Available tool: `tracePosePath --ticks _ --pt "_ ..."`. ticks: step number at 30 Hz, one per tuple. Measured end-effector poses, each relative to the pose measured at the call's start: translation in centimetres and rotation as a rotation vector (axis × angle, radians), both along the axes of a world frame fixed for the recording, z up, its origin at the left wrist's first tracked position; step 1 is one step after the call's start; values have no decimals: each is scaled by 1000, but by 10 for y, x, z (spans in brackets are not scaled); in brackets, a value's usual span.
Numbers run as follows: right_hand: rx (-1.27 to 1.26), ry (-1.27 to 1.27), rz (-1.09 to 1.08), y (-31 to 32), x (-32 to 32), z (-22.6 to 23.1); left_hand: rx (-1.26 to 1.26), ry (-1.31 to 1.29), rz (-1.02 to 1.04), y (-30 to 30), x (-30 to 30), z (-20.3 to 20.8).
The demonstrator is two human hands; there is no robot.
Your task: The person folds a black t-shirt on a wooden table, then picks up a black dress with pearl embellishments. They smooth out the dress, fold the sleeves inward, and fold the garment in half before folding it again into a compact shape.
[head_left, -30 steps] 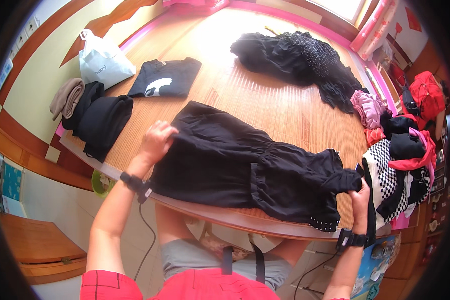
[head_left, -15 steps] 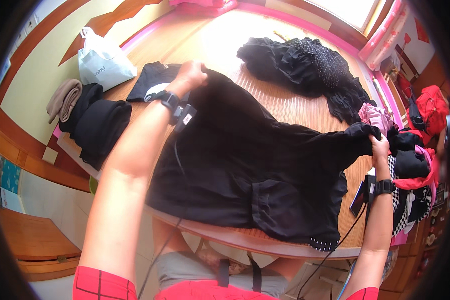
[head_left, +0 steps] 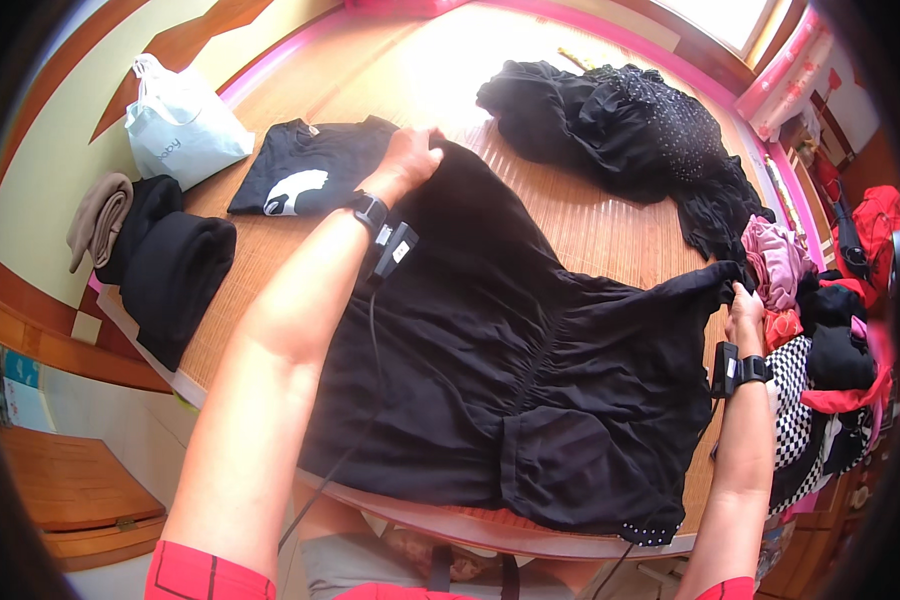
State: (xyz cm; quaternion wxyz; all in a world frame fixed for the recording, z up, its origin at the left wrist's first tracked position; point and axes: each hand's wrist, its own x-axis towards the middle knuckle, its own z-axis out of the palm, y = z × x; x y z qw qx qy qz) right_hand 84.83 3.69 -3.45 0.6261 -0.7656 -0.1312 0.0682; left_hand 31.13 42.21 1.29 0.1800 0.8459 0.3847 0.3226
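Observation:
A black garment (head_left: 450, 290), perhaps a dress or a long top, lies spread over the table toward me. A gathered seam runs down its middle, and white studs dot its lower right corner. At its upper left edge my left hand (head_left: 410, 162) is closed on the cloth. My right hand (head_left: 746, 308) pinches a bunched corner at the far right. Beyond my left wrist lies a folded black T-shirt (head_left: 345, 150) with a white print, partly hidden by my forearm and the garment.
Rolled black clothing (head_left: 178, 270) and a rolled beige cloth (head_left: 100, 222) sit at the left, near a white bag (head_left: 185, 130). A crumpled black garment with sparkles (head_left: 660, 125) lies at the back. Pink cloth (head_left: 778, 255) and a checked cloth (head_left: 792, 400) are piled at the right.
The black garment lies flatter and its gathered seam now shows. More of the T-shirt is uncovered. The phone by my right wrist has gone from sight. Both hands keep their grip.

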Motion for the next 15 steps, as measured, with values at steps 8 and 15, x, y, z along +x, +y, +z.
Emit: tracePosePath --ticks 8,15 --pt "-580 -497 146 24 -50 -20 54 165 -181 -42 -27 -42" --pt "-682 -790 751 144 -210 31 -53 633 -383 -127 -120 -51"
